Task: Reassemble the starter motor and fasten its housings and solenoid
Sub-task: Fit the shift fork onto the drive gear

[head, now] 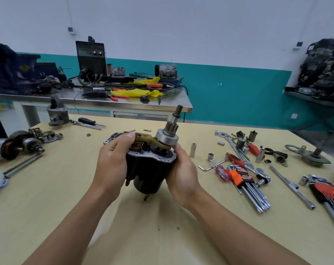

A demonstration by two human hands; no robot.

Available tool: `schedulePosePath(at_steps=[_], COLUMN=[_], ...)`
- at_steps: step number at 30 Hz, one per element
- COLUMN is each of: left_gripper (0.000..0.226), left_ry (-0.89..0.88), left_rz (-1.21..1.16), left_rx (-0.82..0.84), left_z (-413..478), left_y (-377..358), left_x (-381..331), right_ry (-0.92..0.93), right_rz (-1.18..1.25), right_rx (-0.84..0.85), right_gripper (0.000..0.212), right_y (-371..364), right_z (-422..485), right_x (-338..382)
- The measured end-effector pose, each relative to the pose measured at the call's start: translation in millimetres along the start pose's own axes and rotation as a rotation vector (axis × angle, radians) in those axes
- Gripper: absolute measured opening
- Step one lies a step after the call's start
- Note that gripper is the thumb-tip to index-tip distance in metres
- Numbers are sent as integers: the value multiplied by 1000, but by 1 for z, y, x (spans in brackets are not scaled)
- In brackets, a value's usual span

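Starter motor (150, 171), black, pinion (171, 127) up, left grip (112, 161), right grip (181, 173) clamped round it

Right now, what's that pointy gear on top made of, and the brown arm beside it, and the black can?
The gear looks like bare steel: dull grey-brown, with cut teeth. The brown arm seems plastic or resin, going by its matte amber colour; I can't be sure. The black can is probably painted metal, smooth and dark.
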State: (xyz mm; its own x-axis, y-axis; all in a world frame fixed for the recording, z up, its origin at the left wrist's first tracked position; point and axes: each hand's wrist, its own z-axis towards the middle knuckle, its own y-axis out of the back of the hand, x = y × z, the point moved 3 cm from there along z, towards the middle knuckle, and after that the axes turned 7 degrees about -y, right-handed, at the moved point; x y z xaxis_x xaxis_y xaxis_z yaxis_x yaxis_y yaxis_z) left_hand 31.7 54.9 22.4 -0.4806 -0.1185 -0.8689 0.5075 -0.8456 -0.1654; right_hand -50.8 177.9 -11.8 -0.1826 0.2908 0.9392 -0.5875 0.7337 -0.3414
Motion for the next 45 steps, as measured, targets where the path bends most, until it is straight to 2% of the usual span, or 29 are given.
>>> schedulePosePath(at_steps=[4, 8, 10, 15, 18, 21, 23, 25, 27, 28, 29, 31, 33, 34, 36, 39, 42, 45], left_gripper=[35, 37, 47, 67, 70, 67, 69, 75, 91, 99, 104, 112, 116, 119, 123, 121, 113, 101], left_ry=[39, 6, 11, 39, 63, 72, 71, 74, 22, -11, -25, 3, 99, 155, 239, 306, 327, 296], left_rz=[-64, -113, -125, -198, -270, -269, -202, -95, 66, 172, 320, 761, 1189, 1312, 1397, 1376, 1336, 1293], left_rx=[-26, -11, -26, -56, -11, 106, 225, 358, 381, 334, 259, 152, 217, 287, 407, 482, 456, 366], left_z=[2, -3, -3, -17, -32, -38, -37, -30, -8, 10, 31, 73, 101, 108, 116, 123, 124, 122], left_y=[8, 6, 5, -9, -25, -37, -44, -46, -32, -21, -6, 22, 44, 52, 59, 58, 49, 43], left_x=[5, 4, 4, 6, 12, 18, 21, 19, 15, 14, 13, 14, 28, 37, 56, 74, 78, 74], right_ry=[35, -56, -83, -29, 54, 106, 112, 90, 100, 112, 120, 131, 152, 160, 169, 177, 208, 274], right_rz=[-29, 4, 26, 86, -29, -107, -144, -136, -144, -152, -164, -196, -222, -233, -241, -224, -198, -278], right_rx=[-53, -70, -102, -259, -282, -296, -330, -361, -400, -416, -431, -420, -379, -380, -393, -367, -327, -213], right_gripper=[45, 53, 58, 43, 40, 56, 58, 50, 45, 43, 42, 42, 43, 46, 49, 53, 60, 64], right_y=[-3, -12, -16, -5, 13, 33, 43, 51, 59, 64, 70, 82, 92, 96, 99, 97, 97, 90], right_z=[5, 9, 10, 6, -5, -16, -21, -24, -26, -27, -28, -30, -30, -29, -28, -27, -29, -31], right_x=[-3, -13, -16, -8, 5, 14, 18, 22, 28, 31, 33, 36, 37, 38, 39, 41, 43, 46])
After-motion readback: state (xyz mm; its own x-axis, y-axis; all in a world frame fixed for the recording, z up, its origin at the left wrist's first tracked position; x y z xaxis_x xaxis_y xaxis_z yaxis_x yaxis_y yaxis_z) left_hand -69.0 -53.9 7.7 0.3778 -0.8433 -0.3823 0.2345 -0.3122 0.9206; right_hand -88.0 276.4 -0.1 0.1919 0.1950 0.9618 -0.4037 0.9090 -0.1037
